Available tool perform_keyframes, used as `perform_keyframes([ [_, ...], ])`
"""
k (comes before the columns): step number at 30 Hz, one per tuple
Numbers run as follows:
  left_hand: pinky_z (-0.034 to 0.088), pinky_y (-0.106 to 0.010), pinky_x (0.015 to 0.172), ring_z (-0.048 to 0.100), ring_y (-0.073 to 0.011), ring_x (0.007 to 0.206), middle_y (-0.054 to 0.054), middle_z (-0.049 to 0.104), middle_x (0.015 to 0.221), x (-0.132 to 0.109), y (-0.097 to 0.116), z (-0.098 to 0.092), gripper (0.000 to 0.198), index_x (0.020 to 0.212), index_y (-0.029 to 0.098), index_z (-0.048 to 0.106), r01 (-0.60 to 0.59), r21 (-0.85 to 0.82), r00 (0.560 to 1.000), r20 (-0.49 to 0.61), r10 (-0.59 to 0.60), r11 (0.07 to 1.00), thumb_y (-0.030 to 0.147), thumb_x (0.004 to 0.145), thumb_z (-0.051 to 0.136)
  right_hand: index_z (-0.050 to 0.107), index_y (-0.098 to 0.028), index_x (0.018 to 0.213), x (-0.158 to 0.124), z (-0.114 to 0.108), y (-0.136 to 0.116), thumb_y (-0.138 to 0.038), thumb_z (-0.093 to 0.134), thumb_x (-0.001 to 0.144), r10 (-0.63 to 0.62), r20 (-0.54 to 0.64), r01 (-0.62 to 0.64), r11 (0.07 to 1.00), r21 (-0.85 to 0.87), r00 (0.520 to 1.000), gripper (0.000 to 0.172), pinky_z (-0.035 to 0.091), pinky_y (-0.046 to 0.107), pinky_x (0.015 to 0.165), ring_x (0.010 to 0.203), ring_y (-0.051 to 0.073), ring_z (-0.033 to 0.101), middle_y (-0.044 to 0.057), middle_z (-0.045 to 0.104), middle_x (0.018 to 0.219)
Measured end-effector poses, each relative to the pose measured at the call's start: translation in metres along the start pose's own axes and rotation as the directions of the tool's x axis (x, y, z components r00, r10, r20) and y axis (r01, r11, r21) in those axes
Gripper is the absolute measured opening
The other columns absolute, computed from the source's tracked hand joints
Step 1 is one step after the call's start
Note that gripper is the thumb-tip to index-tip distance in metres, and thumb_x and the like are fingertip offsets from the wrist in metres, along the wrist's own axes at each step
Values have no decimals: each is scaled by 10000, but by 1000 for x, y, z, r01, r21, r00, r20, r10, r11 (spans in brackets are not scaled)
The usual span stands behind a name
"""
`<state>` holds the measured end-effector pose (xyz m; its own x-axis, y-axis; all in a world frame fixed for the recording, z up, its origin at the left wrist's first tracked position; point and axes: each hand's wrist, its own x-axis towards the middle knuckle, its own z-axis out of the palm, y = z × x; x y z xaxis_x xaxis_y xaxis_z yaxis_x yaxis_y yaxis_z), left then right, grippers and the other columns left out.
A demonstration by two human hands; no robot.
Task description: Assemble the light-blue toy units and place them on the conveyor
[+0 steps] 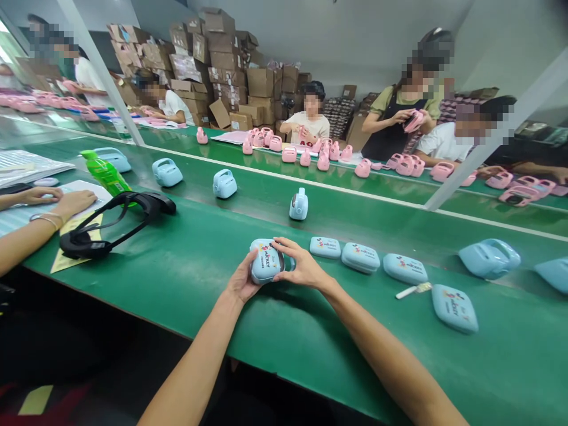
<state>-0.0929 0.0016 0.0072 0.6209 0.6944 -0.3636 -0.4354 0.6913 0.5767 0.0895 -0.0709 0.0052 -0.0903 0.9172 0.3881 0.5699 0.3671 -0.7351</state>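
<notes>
Holds the light-blue printed case (264,267) over the green table (177,284), directly between left hand (242,281) and right hand (306,267), about equally near both, long axis hard to judge, with left fingers curled closely against its left side and right fingers moderately parted, gripping its right end.

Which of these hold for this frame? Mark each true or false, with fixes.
1. The left hand and right hand both touch one blue case. True.
2. The black headset lies to the right of that case. False: the black headset lies to its left.
3. Four printed blue pieces lie to the right of the hands. True.
4. The cases in front of the people opposite are blue. False: pink cases sit there.
5. The held case's print includes "MICKEY". True.
</notes>
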Motion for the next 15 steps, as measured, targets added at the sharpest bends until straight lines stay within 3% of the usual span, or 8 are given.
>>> perform_keyframes([
  [5, 610, -346, 850, 737, -216, 883, -73, 758, 1015, 1, -1, 2, 357, 1128, 166, 654, -39, 27, 999, 0, 39, 999, 229, 799, 777, 466, -265, 1522, -1, -2, -6, -602, 862, 676, -21, 23, 21, 1000, -4, 1000, 993, 287, 562, 1229, 1512, 351, 341, 160, 377, 1622],
  [8, 602, -333, 841, 730, -215, 880, -54, 746, 1013, 2, -4, 0, 447, 1135, 194, 648, -82, 114, 996, 32, 79, 990, 254, 738, 844, 408, -251, 1552, 0, 0, -9, -591, 857, 692, -53, 28, 53, 999, -10, 998, 1028, 249, 573, 1240, 1533, 349, 294, 169, 351, 1634],
  [15, 591, -312, 799, 718, -235, 929, -47, 731, 1058, -2, -11, -4, 620, 1129, 230, 622, -186, 221, 981, 96, 168, 957, 289, 602, 944, 443, -306, 1532, -2, -1, -11, -573, 875, 679, -91, 52, 91, 996, -9, 995, 993, 262, 568, 1233, 1511, 341, 348, 129, 422, 1604],
])
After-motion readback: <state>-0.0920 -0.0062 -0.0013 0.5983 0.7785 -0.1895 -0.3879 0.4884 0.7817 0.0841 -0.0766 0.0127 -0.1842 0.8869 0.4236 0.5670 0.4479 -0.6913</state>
